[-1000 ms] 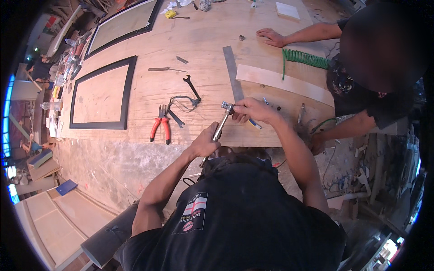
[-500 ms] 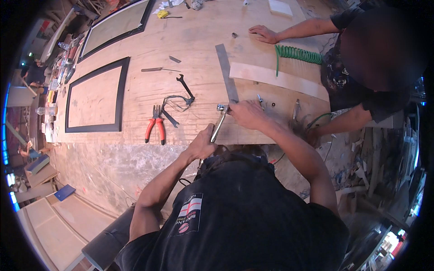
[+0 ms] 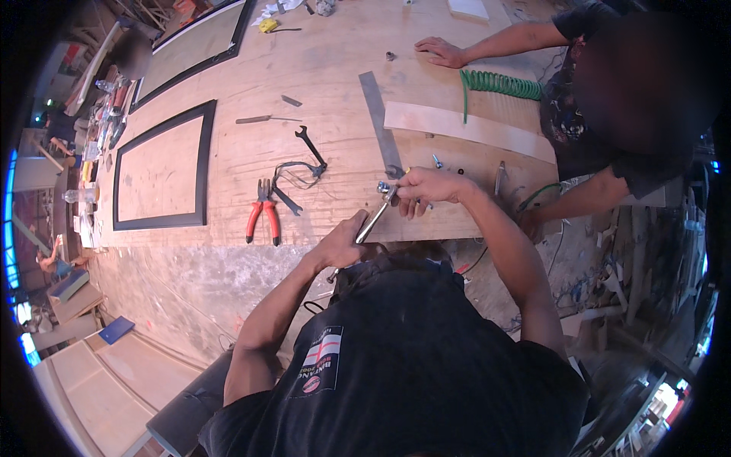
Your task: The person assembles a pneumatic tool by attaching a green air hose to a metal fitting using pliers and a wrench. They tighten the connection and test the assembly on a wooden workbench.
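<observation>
My left hand (image 3: 343, 242) is closed round the handle of a chrome ratchet wrench (image 3: 375, 221), held slantwise over the table's near edge. The round ratchet head points up and away from me. Close beside that head is my right hand (image 3: 430, 186), its fingers curled downward. A small grey open jaw (image 3: 394, 172), like a spanner's, shows at its fingertips by the end of a flat steel strip (image 3: 378, 114). What lies inside those fingers is mostly hidden. Just beyond the right hand are a small bolt (image 3: 437, 161) and a dark nut (image 3: 461, 171).
Red-handled pliers (image 3: 263, 217), a dark spanner (image 3: 311, 145) with wire and a screwdriver (image 3: 255, 119) lie to the left. Farther left is a black frame (image 3: 205, 164). A pale board (image 3: 464, 131) and green coiled hose (image 3: 502, 85) lie right, where a co-worker's hand (image 3: 443, 53) rests on the table.
My right hand has shifted slightly right, off the ratchet head, uncovering the grey jaw. The left hand keeps hold of the ratchet wrench, whose head has moved a little right.
</observation>
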`<action>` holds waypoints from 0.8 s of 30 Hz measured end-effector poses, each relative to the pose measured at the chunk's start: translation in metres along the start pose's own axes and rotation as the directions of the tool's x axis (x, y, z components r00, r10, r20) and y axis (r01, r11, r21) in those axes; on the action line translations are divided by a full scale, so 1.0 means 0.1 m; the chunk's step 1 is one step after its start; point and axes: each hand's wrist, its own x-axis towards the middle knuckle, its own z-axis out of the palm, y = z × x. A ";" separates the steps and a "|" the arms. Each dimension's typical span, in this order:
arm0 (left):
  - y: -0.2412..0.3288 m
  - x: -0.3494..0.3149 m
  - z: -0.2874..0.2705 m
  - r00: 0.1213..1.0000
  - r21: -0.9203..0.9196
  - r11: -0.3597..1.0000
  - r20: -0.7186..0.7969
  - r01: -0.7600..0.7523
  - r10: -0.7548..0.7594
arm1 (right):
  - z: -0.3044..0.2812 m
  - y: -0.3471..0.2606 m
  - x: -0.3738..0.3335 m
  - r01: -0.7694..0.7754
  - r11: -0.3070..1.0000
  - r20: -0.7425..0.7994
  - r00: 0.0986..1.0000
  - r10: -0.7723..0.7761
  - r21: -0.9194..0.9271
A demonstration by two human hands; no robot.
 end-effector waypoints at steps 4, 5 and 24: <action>-0.05 -0.04 -0.09 0.997 0.009 0.998 0.043 -0.057 0.057 | 0.10 -0.07 -0.04 -0.061 0.998 0.050 0.997 0.060 0.031; -0.03 -0.04 -0.12 0.998 -0.010 0.999 0.056 -0.033 0.033 | 0.15 -0.04 -0.03 0.015 0.999 -0.023 1.000 -0.016 -0.042; -0.19 0.22 0.23 0.981 -0.147 0.988 -0.179 0.044 -0.070 | 0.56 -0.03 0.15 -0.223 0.465 -0.485 0.654 -0.580 -0.857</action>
